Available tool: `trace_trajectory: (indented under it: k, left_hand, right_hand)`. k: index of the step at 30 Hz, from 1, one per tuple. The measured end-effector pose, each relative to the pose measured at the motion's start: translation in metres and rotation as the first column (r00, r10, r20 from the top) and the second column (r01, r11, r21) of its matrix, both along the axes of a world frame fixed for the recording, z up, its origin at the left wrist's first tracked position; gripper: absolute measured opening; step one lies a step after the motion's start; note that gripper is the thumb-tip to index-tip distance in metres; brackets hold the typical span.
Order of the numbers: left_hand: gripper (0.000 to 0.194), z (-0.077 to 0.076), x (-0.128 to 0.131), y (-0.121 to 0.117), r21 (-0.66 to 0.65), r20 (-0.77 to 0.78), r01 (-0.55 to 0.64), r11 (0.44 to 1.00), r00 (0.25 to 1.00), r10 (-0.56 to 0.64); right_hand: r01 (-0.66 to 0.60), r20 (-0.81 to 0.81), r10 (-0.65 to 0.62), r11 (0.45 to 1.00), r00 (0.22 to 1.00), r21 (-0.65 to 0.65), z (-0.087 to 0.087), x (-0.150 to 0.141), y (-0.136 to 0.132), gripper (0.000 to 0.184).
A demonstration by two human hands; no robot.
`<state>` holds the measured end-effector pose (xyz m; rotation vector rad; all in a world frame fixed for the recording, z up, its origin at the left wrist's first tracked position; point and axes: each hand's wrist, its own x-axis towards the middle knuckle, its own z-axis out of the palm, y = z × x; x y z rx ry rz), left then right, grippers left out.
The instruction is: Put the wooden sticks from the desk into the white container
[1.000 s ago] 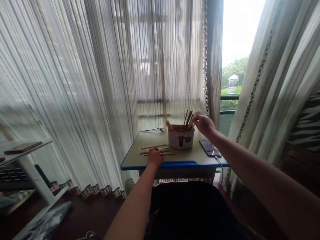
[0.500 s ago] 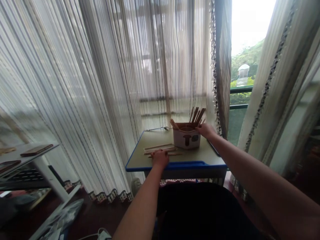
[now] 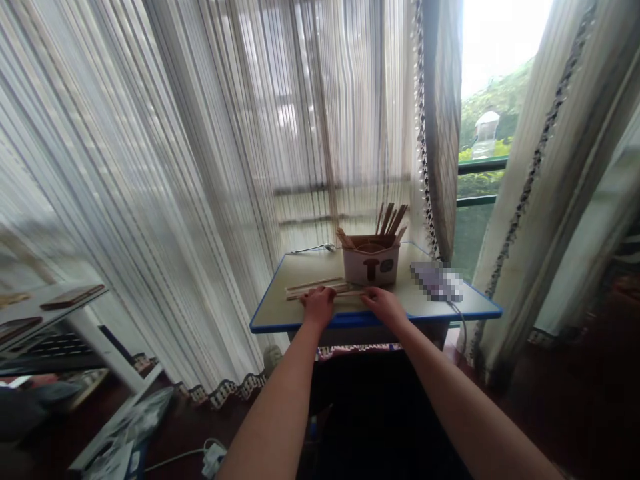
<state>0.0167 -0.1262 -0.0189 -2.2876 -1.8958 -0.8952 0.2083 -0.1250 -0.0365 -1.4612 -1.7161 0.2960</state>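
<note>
My left hand (image 3: 319,305) lies over several thin wooden sticks (image 3: 314,287), chopstick-like, on the small table (image 3: 295,267); its fingers are curled round one of them. My right hand (image 3: 384,305) pinches the right end of a light stick that stretches between both hands, low over the tabletop. Just behind the hands stands a white bin (image 3: 357,266) with a brown mushroom-shaped print. Darker brown sticks (image 3: 393,219) rise from its back right part, and paler ones (image 3: 345,238) lean at its left. The curled fingers hide part of the sticks on the table.
A blurred-out object with a cable (image 3: 463,320) rests on the table's right side. At the back left edge lies a thin object with a pale end (image 3: 329,247). Sheer striped curtains (image 3: 225,167) hang close behind. A white shelf (image 3: 65,303) stands at the left.
My right hand has left the bin's right rim and come down left and nearer, to the stick's end beside my left hand. The blurred object at the right is now uncovered.
</note>
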Motion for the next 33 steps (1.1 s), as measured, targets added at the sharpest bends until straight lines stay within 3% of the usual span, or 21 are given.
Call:
trace_trajectory:
  k: [7,12,15,20,25,33]
  left_hand:
    - [0.028,0.002,0.001,-0.001,-0.032,-0.024,0.006,0.999,1.000,-0.007]
    - [0.030,0.001,0.002,0.002,-0.084,-0.047,-0.052,0.995,0.998,0.049]
    - [0.029,0.001,0.001,0.003,-0.089,-0.056,-0.013,0.996,0.998,0.008]
    - [0.027,-0.001,-0.003,0.006,-0.058,-0.021,0.115,0.992,0.993,-0.117]
    - [0.030,-0.002,-0.006,0.010,-0.125,0.072,0.175,0.976,0.983,-0.167]
    - [0.031,0.000,-0.005,0.012,-0.178,0.171,0.193,0.965,0.972,-0.163]
  right_hand:
    - [-0.042,-0.238,0.026,0.997,0.971,-0.062,0.005,0.015,0.001,0.032]
    - [-0.056,-0.442,0.015,0.995,0.897,-0.078,0.000,0.021,0.002,0.030]
    - [-0.026,-0.507,-0.017,0.997,0.862,-0.078,-0.004,0.020,0.006,0.030]
    - [0.054,-0.431,-0.060,0.998,0.900,-0.027,-0.008,0.020,0.011,0.034]
    - [0.100,-0.433,-0.092,0.995,0.897,-0.005,-0.007,0.023,0.007,0.042]
    - [-0.054,-0.234,0.038,0.996,0.971,-0.064,0.003,0.018,0.001,0.037]
